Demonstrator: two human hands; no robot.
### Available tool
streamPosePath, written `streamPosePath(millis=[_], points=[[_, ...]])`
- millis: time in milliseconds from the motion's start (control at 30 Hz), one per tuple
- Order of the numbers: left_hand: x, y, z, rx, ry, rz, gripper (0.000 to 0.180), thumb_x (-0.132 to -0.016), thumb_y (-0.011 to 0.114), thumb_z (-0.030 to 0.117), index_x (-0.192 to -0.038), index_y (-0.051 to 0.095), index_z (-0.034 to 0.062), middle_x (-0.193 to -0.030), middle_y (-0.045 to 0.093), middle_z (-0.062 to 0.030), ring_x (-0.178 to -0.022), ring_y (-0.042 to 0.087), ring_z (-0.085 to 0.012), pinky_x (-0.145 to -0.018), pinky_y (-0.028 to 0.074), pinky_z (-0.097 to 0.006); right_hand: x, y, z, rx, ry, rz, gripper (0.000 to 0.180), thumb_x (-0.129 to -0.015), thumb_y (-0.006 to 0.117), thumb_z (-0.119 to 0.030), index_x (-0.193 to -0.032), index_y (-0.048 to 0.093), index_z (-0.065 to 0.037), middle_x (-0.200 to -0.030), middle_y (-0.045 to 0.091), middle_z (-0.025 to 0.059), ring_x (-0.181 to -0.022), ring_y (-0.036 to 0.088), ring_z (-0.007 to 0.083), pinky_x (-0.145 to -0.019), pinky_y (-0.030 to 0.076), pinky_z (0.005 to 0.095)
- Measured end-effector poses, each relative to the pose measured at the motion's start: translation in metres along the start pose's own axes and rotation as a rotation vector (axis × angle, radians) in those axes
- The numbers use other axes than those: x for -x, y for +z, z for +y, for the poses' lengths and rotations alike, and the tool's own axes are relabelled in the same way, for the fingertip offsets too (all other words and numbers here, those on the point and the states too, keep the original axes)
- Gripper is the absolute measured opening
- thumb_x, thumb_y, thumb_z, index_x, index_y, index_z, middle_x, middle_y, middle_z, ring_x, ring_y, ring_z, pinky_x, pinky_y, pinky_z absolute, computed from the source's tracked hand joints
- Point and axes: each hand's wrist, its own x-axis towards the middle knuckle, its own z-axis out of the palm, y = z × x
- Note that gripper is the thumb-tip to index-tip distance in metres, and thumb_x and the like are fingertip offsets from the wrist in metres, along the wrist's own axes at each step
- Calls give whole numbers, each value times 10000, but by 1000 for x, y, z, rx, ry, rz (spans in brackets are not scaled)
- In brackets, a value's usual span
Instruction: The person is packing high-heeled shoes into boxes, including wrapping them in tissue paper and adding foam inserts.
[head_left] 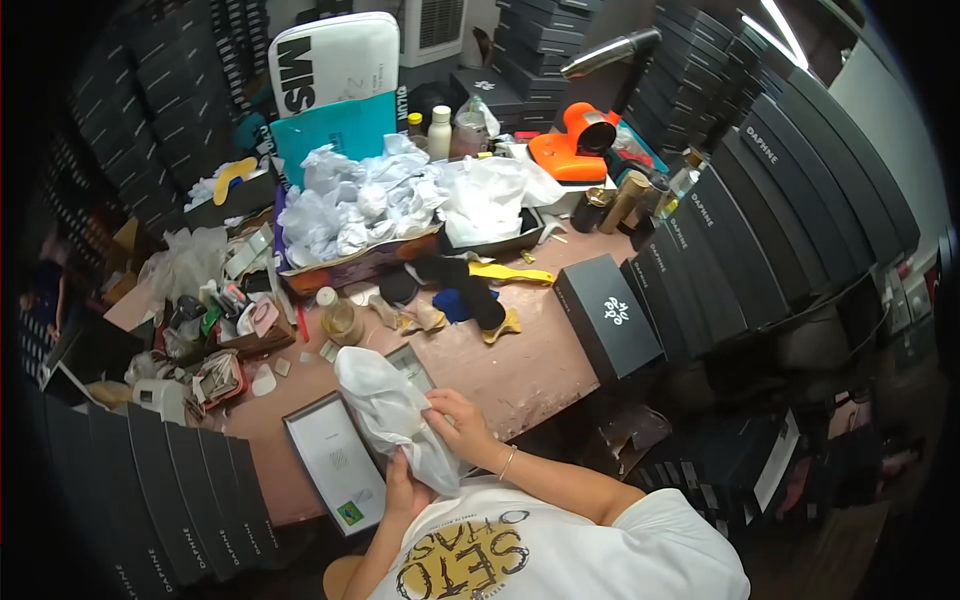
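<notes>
Both my hands hold a white cloth bag (pixel 392 412) with something inside it, just above the near edge of the brown worktable (pixel 510 372). My right hand (pixel 458 422) grips the bag's right side. My left hand (pixel 405 488) holds its lower end from below. To the left of the bag lies an open shoe box (pixel 333 458) with a white inside, and another open box part (pixel 412 365) shows behind the bag.
A shut black box (pixel 606 314) lies at the table's right. Crumpled white paper (pixel 372 200) fills boxes at the back. Black insoles and yellow pieces (pixel 470 290) lie mid-table. An orange tool (pixel 575 145) stands far back. Stacks of black boxes (pixel 770 200) surround the table.
</notes>
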Motion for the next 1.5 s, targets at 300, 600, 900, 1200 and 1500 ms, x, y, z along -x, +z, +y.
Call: streamPosePath(millis=[300, 600, 900, 1200, 1500], points=[[0, -25, 7, -145, 12, 25, 641, -913, 525, 469, -1341, 405, 7, -1275, 541, -158, -1143, 559, -269, -984, 457, -399, 19, -26, -4, -574, 557, -241, 167, -981, 507, -216, -911, 567, -76, -810, 444, -90, -746, 385, 29, -680, 342, 177], [4, -30, 30, -336, -109, -149, 669, -912, 554, 471, -1386, 358, 43, -1379, 444, -102, -1255, 440, -224, -1044, 369, -365, -14, -6, -11, -698, 462, -286, 199, -984, 499, -188, -909, 557, -14, -816, 556, -15, -786, 488, 69, -729, 420, 218], [11, -3, 99, -49, -58, -300, 848, -776, 712, 435, -1411, 331, 21, -1321, 506, -133, -1163, 538, -205, -961, 466, -336, -39, 27, 2, -270, 369, -602, 179, -958, 504, -159, -876, 526, -2, -722, 486, 18, -700, 420, 90, -637, 399, 256], [10, 29, 93, 181, 73, 72, 519, -884, 506, 495, -1173, 549, 66, -1065, 623, -99, -927, 643, -222, -816, 536, -354, -29, -9, -33, -323, 364, -474, 389, -873, 655, -181, -1219, 558, -32, -1025, 632, 92, -949, 584, 147, -757, 504, 287], [-13, -17, 44, 39, -64, 106, 561, -959, 360, 445, -1333, 457, 39, -1260, 559, -132, -1107, 573, -233, -972, 456, -366, -71, 41, -1, 191, -140, -178, 65, -841, 636, -45, -885, 623, 1, -796, 627, 121, -694, 598, 224, -636, 473, 313]])
